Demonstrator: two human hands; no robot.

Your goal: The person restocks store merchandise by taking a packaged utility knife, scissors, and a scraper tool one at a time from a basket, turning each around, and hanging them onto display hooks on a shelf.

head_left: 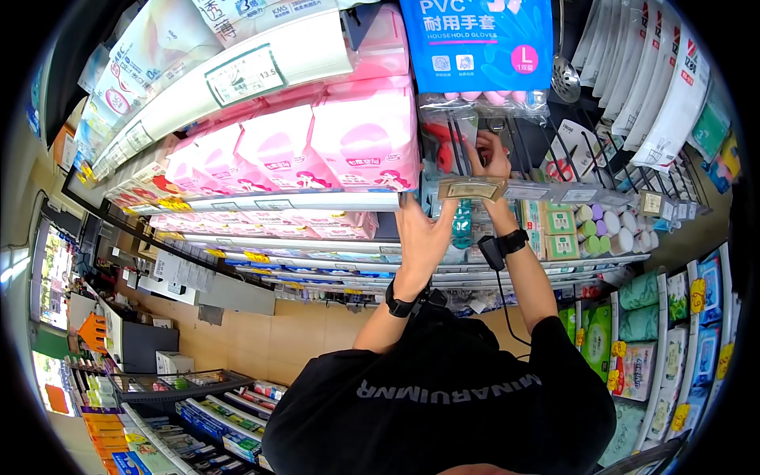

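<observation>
My left hand is raised to the shelf front, below the corner of the pink sanitary pad packs. Its thumb and fingers are spread apart near a tan price label, and some fingertips are hidden at the shelf edge. Reaching in among the black display hooks is my right hand, its fingers curled together. What they hold, if anything, is hidden. A red item hangs just left of those fingers. Above hangs a blue pack of household gloves.
Hanging white packs and a slotted ladle are at the upper right. Red-handled scissors hang near the hooks. Lower shelves hold cups and boxes. Tissue packs fill a rack on the right. A cable runs from my right wrist.
</observation>
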